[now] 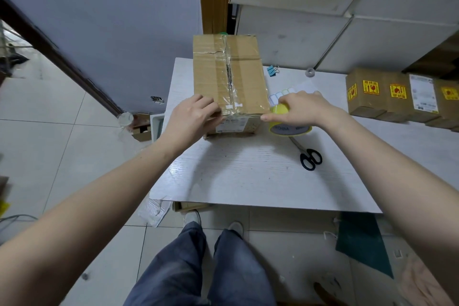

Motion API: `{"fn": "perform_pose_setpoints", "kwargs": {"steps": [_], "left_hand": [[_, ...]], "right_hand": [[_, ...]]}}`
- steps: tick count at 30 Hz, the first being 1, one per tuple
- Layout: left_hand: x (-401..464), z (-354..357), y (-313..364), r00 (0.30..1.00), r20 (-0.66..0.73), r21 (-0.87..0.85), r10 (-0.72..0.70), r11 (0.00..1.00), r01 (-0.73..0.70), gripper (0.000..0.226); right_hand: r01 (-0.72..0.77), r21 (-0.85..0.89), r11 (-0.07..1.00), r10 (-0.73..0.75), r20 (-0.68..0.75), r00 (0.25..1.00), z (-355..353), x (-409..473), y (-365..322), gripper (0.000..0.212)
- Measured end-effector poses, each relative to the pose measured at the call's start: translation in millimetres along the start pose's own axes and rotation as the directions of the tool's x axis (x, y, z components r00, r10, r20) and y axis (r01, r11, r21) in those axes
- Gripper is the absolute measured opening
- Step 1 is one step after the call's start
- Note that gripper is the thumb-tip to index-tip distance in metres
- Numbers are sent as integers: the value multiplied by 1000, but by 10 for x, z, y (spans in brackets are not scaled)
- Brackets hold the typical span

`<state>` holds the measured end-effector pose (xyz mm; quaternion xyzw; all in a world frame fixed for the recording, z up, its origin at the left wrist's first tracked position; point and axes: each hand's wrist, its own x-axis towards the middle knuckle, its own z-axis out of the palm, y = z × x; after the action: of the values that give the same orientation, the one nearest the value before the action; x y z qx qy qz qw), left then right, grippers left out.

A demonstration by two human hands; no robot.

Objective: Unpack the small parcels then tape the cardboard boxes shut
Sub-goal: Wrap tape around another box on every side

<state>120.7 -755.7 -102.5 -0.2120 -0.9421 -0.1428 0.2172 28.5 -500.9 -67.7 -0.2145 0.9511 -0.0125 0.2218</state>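
The cardboard box [229,77] sits closed on the white table [248,176], clear tape along its top seam. The left hand [192,119] lies flat, fingers pressed on the box's near left corner. The right hand [301,109] grips a yellow tape roll [289,123] just beside the near right corner, black scissors [309,156] lying nearby.

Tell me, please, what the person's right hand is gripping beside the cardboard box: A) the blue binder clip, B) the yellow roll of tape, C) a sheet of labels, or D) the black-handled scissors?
B: the right hand is closed over the yellow roll of tape, while the scissors lie untouched on the table.
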Motion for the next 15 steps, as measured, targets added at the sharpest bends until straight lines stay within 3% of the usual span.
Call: {"fn": "perform_pose_setpoints", "kwargs": {"steps": [4,7,11,15], "left_hand": [[39,78,35,1000,18,89,-16,996,15,18],[53,114,65,999,34,129,-37,991,32,25],[191,156,69,991,96,204,-92,976,71,43],[382,293,147,957,286,158,55,982,-104,62]], "right_hand": [[-19,-147,989,-1,-132,991,99,-43,-41,68],[-11,-154,988,-28,-249,968,152,-77,-94,53],[19,-173,985,-61,-245,968,115,-74,-131,49],[6,-193,981,-49,-221,974,79,-64,-133,49]]}}
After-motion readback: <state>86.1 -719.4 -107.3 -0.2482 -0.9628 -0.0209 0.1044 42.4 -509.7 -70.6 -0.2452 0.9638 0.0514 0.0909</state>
